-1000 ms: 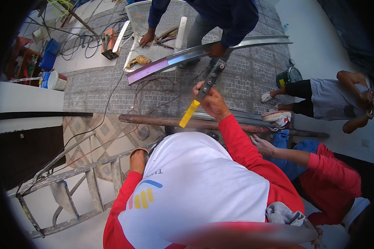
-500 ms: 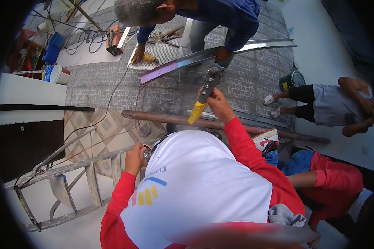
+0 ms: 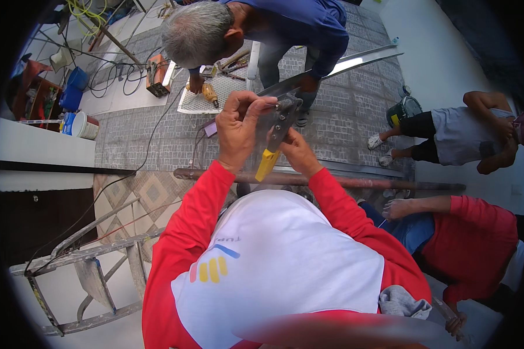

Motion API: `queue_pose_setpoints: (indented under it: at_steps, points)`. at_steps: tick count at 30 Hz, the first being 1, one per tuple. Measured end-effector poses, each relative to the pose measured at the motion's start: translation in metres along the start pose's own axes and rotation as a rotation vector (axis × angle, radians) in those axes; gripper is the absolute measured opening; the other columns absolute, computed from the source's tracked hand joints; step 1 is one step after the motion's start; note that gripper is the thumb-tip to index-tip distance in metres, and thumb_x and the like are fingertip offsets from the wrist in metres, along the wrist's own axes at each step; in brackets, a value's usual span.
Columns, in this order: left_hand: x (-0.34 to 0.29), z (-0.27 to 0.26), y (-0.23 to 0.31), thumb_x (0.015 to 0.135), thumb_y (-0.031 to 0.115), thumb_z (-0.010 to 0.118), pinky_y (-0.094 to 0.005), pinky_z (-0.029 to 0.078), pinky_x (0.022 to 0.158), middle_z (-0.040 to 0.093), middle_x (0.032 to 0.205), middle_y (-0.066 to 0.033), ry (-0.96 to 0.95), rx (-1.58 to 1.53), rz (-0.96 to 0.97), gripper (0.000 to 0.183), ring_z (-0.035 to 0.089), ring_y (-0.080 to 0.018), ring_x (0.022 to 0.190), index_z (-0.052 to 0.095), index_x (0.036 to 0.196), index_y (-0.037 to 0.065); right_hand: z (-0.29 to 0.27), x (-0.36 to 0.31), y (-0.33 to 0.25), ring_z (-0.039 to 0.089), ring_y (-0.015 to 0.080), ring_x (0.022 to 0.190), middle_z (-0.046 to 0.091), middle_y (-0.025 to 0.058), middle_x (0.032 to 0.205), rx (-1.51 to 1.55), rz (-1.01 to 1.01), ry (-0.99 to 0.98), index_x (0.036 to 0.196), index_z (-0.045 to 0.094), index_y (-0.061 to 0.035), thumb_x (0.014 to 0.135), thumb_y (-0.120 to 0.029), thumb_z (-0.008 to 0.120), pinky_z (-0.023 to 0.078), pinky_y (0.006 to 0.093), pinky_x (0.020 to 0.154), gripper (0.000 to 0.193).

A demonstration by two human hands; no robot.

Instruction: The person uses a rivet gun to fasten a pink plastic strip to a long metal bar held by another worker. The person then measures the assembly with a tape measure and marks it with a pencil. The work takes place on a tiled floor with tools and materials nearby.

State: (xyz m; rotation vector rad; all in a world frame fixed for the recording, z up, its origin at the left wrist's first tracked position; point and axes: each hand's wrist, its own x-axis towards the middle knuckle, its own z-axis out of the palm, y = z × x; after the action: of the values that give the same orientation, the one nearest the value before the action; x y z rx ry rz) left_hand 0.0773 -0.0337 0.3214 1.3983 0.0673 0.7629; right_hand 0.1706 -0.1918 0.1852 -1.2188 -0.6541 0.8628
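Observation:
In my right hand (image 3: 300, 152) is what looks like a hand riveter (image 3: 280, 123), dark metal with a row of silver studs and a yellow grip end. It stands tilted in front of my chest, grip end down. My left hand (image 3: 239, 129) is raised beside its upper end, thumb and fingertips pinched together. Whatever the pinch holds is too small to make out. Beyond the tool, a co-worker in a blue top (image 3: 297, 26) has one hand by a long metal channel (image 3: 346, 65), partly hidden by my hands. The co-worker's other hand touches a yellow power drill (image 3: 208, 93).
The drill lies on a white mesh panel (image 3: 192, 106) with hand tools. A rusty pipe (image 3: 332, 179) crosses the floor before me. To the left lie a ladder (image 3: 75, 256), cables and buckets (image 3: 85, 125). At right are two other people and a dark bucket (image 3: 406, 110).
My left hand has risen from my waist to the riveter's upper end. The riveter has shifted slightly left and down. The co-worker has leaned left, and the channel has moved.

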Motion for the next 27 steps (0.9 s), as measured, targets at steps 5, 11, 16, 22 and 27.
queue_pose_setpoints:
  at_steps: [5,11,16,22,27]
  points:
    - [0.002,0.009,-0.010,0.104,0.013,0.063,-0.0303,0.059,0.091,0.076,0.105,-0.0125,-0.019,-0.087,0.005,0.012,0.073,-0.0155,0.099,0.060,0.107,0.001,0.006,-0.010,-0.014,0.061,0.0131,0.109,0.065,0.0019,0.113,0.063,0.029,0.026,0.122,0.062,-0.0059,0.098,-0.007,0.066,0.047,0.0320,0.100,0.024]
    - [0.010,0.018,-0.014,0.104,0.008,0.059,-0.0358,0.060,0.095,0.073,0.111,-0.0142,-0.084,-0.011,0.065,0.006,0.071,-0.0219,0.107,0.061,0.108,0.003,0.009,-0.014,-0.027,0.061,0.0150,0.112,0.065,0.0037,0.117,0.230,0.036,0.063,0.127,0.058,-0.0050,0.094,-0.005,0.065,0.047,0.0349,0.102,0.034]
    - [0.020,0.021,-0.018,0.102,0.006,0.064,-0.0280,0.056,0.090,0.075,0.112,-0.0119,-0.137,0.141,0.112,0.007,0.070,-0.0141,0.100,0.067,0.108,0.003,0.017,-0.020,-0.039,0.064,0.0182,0.108,0.066,0.0067,0.112,0.188,0.030,0.124,0.126,0.058,-0.0037,0.091,-0.002,0.063,0.048,0.0362,0.098,0.035]
    - [0.031,0.023,-0.026,0.101,0.007,0.067,-0.0250,0.054,0.085,0.073,0.105,-0.0068,-0.175,0.128,0.069,0.008,0.068,-0.0107,0.095,0.069,0.107,0.002,0.024,-0.023,-0.029,0.062,0.0178,0.107,0.065,0.0071,0.110,0.112,0.015,0.222,0.125,0.056,-0.0017,0.088,0.001,0.060,0.050,0.0359,0.093,0.037]
    - [0.030,0.043,-0.025,0.100,0.007,0.068,-0.0296,0.056,0.087,0.070,0.112,-0.0081,-0.265,0.171,0.071,0.022,0.070,-0.0154,0.098,0.062,0.121,0.004,0.035,-0.017,-0.011,0.062,0.0163,0.099,0.064,0.0064,0.108,0.104,-0.058,0.373,0.126,0.055,-0.0016,0.087,0.000,0.059,0.052,0.0328,0.085,0.040]
